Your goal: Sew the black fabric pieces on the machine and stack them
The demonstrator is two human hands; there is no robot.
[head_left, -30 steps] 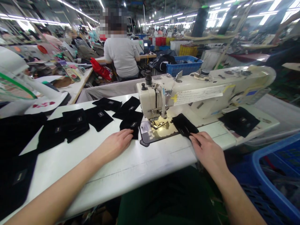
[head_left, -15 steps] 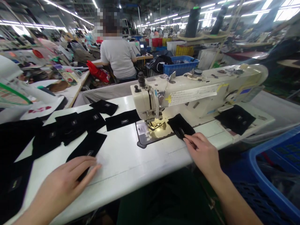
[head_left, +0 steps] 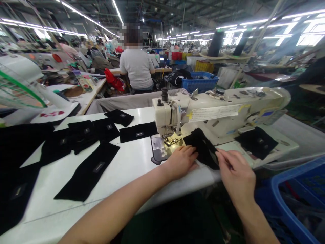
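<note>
Basket (head_left: 275,189) in blue plastic stands near, at 4 o'clock. The right hand (head_left: 237,176) pinches the right end of a black cloth panel (head_left: 201,147); the left hand (head_left: 181,161) lays its fingertips on the panel's near edge — whether gripping, I cannot tell. The panel lies at 1 o'clock from the left hand, 10 from the right, its visible long axis running roughly 10 to 4; both hands touch it, the left nearer the presser foot (head_left: 172,140). Beyond stands the sewing machine (head_left: 220,117) — farther, at 11, a co-worker (head_left: 138,69).
</note>
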